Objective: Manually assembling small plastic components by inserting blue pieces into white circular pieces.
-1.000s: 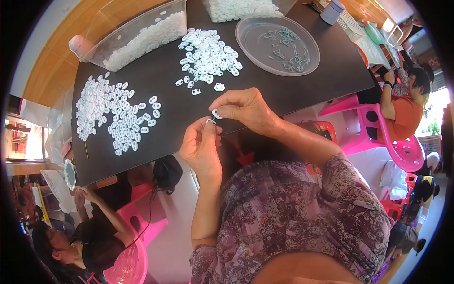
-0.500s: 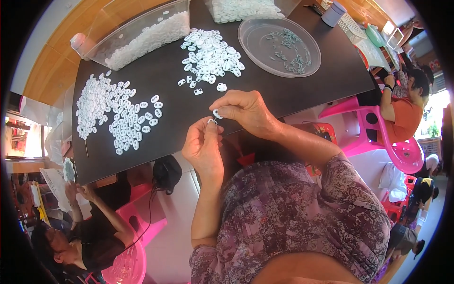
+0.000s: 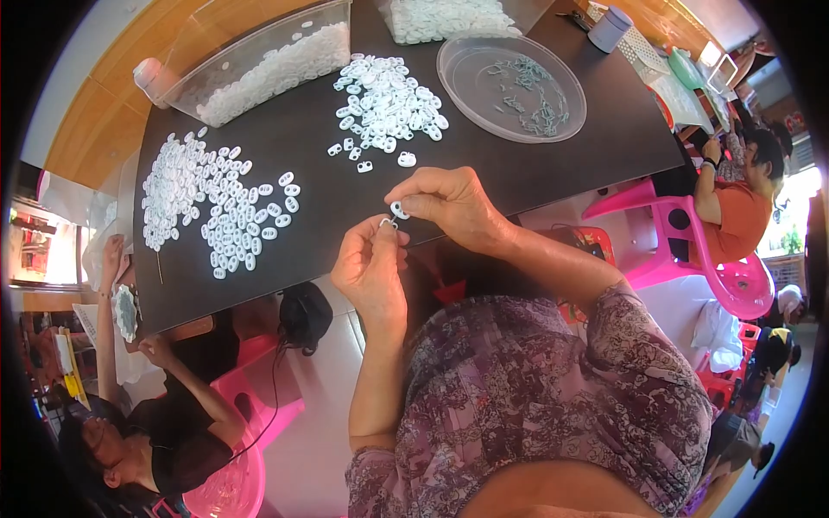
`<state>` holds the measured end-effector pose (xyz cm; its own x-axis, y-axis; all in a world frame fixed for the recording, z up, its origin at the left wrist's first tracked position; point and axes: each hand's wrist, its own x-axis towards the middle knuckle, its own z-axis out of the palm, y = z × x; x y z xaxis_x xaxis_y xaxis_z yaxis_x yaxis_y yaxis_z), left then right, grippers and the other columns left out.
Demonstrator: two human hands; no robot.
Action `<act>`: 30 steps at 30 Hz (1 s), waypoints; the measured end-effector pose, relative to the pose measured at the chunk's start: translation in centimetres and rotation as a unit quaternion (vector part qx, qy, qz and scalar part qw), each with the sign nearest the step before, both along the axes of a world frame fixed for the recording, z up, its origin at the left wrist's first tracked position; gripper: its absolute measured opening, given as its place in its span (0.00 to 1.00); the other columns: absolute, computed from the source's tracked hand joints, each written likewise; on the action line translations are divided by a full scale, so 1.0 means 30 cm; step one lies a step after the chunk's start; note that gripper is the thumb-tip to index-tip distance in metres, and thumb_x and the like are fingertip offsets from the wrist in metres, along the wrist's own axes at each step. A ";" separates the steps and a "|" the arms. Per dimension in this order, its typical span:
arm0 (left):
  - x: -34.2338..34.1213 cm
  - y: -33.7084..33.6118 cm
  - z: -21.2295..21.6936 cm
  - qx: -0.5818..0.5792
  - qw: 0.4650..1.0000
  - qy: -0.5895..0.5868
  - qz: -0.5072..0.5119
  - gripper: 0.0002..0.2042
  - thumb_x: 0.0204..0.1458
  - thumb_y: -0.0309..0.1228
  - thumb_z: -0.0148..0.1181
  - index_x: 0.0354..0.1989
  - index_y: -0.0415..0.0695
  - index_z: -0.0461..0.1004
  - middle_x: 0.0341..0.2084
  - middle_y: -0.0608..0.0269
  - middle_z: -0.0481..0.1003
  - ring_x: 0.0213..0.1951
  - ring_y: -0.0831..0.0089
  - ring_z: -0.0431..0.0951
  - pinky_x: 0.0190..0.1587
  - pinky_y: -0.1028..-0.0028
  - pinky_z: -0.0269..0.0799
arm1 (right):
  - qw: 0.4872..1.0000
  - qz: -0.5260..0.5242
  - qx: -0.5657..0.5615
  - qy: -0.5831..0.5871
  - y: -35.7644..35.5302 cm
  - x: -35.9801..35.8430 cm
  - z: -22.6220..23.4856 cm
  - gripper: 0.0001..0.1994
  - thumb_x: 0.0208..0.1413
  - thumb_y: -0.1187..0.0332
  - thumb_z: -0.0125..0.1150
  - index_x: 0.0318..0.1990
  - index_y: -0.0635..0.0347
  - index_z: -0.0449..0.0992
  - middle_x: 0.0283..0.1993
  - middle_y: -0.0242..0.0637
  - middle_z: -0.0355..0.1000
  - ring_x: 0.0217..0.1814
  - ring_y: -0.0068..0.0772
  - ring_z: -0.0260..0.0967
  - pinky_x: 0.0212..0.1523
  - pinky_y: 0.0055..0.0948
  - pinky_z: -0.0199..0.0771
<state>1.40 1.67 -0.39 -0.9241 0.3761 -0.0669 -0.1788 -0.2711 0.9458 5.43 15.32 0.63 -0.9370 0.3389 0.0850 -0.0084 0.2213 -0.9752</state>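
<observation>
Over the table's near edge, my two hands meet fingertip to fingertip. My right hand (image 3: pixel 458 207) pinches a small white oval plastic piece (image 3: pixel 398 210) with dark holes. Just below it, my left hand (image 3: pixel 371 268) grips a smaller white plastic piece (image 3: pixel 389 223) between thumb and fingers; its shape is mostly covered. The two pieces are very close, and I cannot tell whether they are joined. Beyond my hands lies a pile of small white pieces (image 3: pixel 393 104), with a few loose ones at its near side. White two-holed oval pieces (image 3: pixel 237 229) spread over the table's left part.
A round clear tray (image 3: pixel 466 108) holds small grey-green pieces (image 3: pixel 540 112). Clear bins of white pieces (image 3: pixel 281 73) stand along the far side of the dark table (image 3: pixel 302 138). A grey-lidded container (image 3: pixel 610 29) is at the far right. Co-workers sit at left and right.
My hands keep their pinches, with only slight finger movement. At the left, the co-worker's hands have parted, one reaching farther up along the table's side. The whole view has shifted slightly.
</observation>
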 end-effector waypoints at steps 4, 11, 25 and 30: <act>0.004 -0.005 0.000 0.001 1.000 0.009 -0.001 0.04 0.53 0.23 0.53 0.33 0.36 0.72 0.22 0.64 0.74 0.22 0.85 0.69 0.23 0.86 0.63 | 0.999 -0.003 0.023 0.025 -0.010 0.002 0.007 0.07 0.51 0.77 0.55 0.36 0.63 0.78 0.32 0.32 0.72 0.36 0.19 0.67 0.38 0.20 0.67; 0.011 0.000 -0.012 0.024 1.000 0.012 -0.003 0.04 0.53 0.23 0.53 0.34 0.35 0.72 0.22 0.64 0.74 0.23 0.85 0.69 0.23 0.86 0.62 | 0.997 0.001 0.061 0.044 -0.033 0.008 0.003 0.07 0.51 0.77 0.55 0.37 0.63 0.77 0.32 0.32 0.70 0.35 0.20 0.67 0.36 0.21 0.67; 0.005 0.003 0.010 0.014 1.000 0.001 -0.027 0.04 0.52 0.22 0.54 0.34 0.34 0.73 0.22 0.62 0.75 0.21 0.82 0.71 0.21 0.85 0.65 | 0.997 -0.020 0.041 0.055 -0.032 0.016 0.022 0.04 0.50 0.77 0.57 0.35 0.65 0.75 0.30 0.32 0.70 0.33 0.19 0.67 0.35 0.21 0.67; 0.004 0.006 0.013 0.014 0.999 -0.006 -0.032 0.04 0.52 0.21 0.55 0.34 0.33 0.73 0.21 0.60 0.75 0.21 0.80 0.72 0.21 0.84 0.66 | 0.995 -0.019 0.077 0.067 -0.035 0.023 0.023 0.04 0.51 0.77 0.56 0.34 0.65 0.74 0.31 0.33 0.69 0.33 0.21 0.67 0.34 0.21 0.67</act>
<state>1.51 1.86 -0.01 -0.8975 0.4359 -0.0671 -0.2086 -0.2855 0.9354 6.12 14.26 1.33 -0.9006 0.3468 0.2619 -0.1249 0.3706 -0.9204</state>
